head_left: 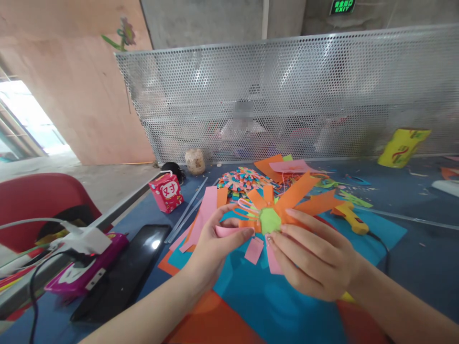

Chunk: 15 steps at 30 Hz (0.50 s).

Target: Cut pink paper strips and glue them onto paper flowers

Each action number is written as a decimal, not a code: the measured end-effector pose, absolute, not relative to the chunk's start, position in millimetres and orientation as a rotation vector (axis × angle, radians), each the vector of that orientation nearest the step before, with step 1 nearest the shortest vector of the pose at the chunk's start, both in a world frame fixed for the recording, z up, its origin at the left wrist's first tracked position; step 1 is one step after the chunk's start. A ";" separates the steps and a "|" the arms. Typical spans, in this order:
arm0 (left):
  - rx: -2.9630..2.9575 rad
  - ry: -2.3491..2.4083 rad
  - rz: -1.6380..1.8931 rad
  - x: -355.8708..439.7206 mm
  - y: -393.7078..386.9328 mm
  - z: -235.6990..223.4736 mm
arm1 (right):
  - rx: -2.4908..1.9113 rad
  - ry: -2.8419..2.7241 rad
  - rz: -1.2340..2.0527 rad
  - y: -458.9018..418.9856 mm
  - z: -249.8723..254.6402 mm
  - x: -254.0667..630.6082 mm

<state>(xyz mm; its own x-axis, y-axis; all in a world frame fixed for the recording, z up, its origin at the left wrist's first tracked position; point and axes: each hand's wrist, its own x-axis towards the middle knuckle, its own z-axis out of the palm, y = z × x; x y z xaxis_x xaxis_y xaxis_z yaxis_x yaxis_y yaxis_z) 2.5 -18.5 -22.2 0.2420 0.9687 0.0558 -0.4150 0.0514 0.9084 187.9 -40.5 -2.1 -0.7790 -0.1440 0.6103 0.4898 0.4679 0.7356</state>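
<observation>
Between both hands, above blue paper sheets (272, 301), is a paper flower (270, 220) with a lime green centre and orange strips fanning outward. My left hand (218, 236) pinches a short orange strip at its left side, with a pink paper piece along the thumb. My right hand (315, 253) grips the flower's right side, fingers bent around the base of the long orange strips. A small pink paper piece (254, 251) shows just below the flower. Beyond it lies a heap of multicoloured paper flowers (247, 180).
A yellow glue gun (353, 219) with a black cord lies to the right. At left are a black phone-like slab (124, 272), a purple power strip (86, 274), a red box (166, 192) and clear glue sticks (188, 210). A perforated metal screen (287, 95) stands behind; a yellow packet (402, 149) is at far right.
</observation>
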 end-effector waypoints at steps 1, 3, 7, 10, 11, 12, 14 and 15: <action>1.005 0.709 1.202 2.5 -18.5 -22.5 | -0.285 -2.093 -1.331 -40.7 -1.8 187.6; 1.006 0.698 1.204 2.4 -18.7 -22.8 | -0.285 -2.087 -1.330 -41.1 -1.5 187.1; 0.993 0.727 1.197 2.8 -18.9 -22.8 | -0.294 -2.100 -1.324 -41.7 -3.0 186.3; 0.968 0.777 1.191 3.6 -18.3 -22.5 | -0.284 -2.072 -1.277 -41.4 -5.7 185.6; 0.955 0.783 1.191 3.9 -18.0 -22.1 | -0.279 -2.064 -1.259 -41.2 -6.5 185.5; 0.942 0.779 1.190 4.1 -17.8 -21.4 | -0.277 -2.066 -1.244 -41.1 -7.1 185.4; 0.911 0.759 1.182 4.4 -17.6 -19.6 | -0.279 -2.071 -1.225 -40.8 -7.6 185.6; 0.897 0.745 1.177 4.4 -17.5 -18.6 | -0.287 -2.070 -1.215 -40.8 -7.5 185.8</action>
